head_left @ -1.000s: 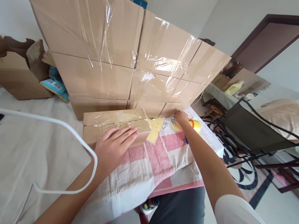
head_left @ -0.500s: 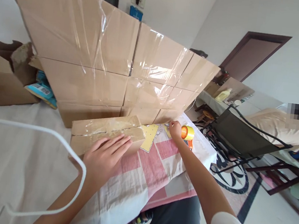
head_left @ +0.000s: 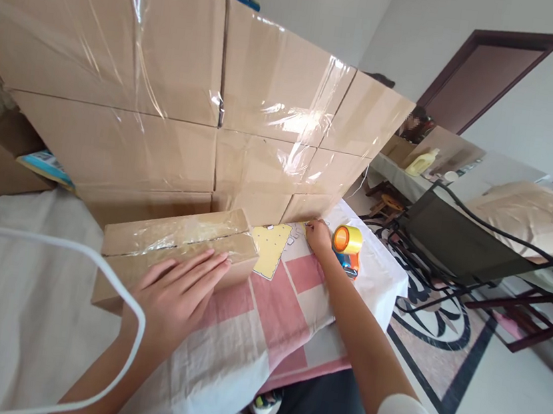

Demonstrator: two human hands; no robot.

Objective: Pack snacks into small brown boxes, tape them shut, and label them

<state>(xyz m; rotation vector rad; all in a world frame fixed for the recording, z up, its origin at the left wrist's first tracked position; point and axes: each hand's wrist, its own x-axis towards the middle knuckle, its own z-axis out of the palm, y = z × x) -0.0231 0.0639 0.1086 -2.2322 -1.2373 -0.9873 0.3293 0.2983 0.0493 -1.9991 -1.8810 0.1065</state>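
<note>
A long cardboard box [head_left: 140, 249], with shiny clear tape across its top, lies on the covered table. My left hand [head_left: 178, 289] rests on its top and near side, fingers stretched out. Beyond the box's right end, my right hand [head_left: 318, 238] is closed, low over the cloth near the foot of the stacked cartons. Whatever its fingers may hold is too small to make out. Just right of that hand stands a tape dispenser [head_left: 350, 264] carrying a yellow roll of packing tape [head_left: 348, 239].
A wall of taped cartons [head_left: 269, 99] rises behind the box. A white cable [head_left: 111, 274] loops across the left foreground. The pink-and-white tablecloth [head_left: 279, 301] has a yellow print. To the right are a dark folding chair [head_left: 457, 249] and a person in a beige top [head_left: 532, 218].
The camera view has shifted, so the cartons look nearer and the box sits farther left. My left hand stays on the box; my right hand remains closed beside the tape dispenser.
</note>
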